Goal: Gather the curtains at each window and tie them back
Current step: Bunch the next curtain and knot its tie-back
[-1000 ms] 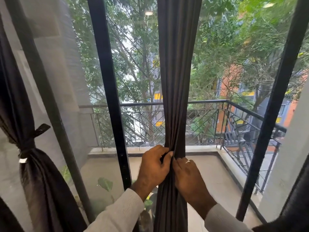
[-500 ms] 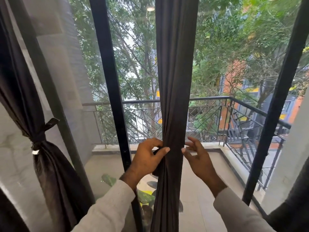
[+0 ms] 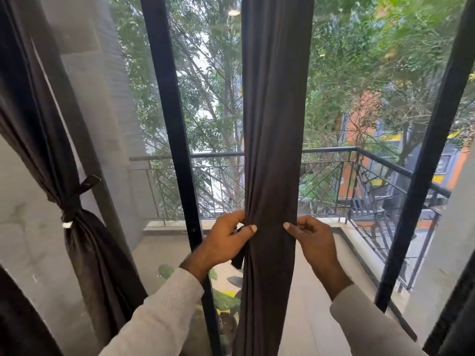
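Note:
A dark grey curtain [image 3: 275, 124] hangs gathered into a narrow column in the middle of the window. My left hand [image 3: 225, 240] grips its left edge at waist height, thumb across the front, with a dark tie strap [image 3: 239, 258] hanging below the fingers. My right hand [image 3: 312, 240] is on the curtain's right edge, thumb pressed on the cloth and fingers curled behind it. At the left, a second dark curtain [image 3: 84, 247] is bunched and bound with a tie-back [image 3: 70, 214].
Black window frame posts stand at the left [image 3: 169, 124] and right [image 3: 424, 176] of the middle curtain. Beyond the glass lie a balcony with a metal railing [image 3: 372, 160], potted leaves [image 3: 223, 299] and trees. Another dark curtain edge [image 3: 457, 317] shows at the far right.
My right hand let go of the curtain half a second ago, then came back to its right edge. My left hand stayed on the left edge. The camera moved closer.

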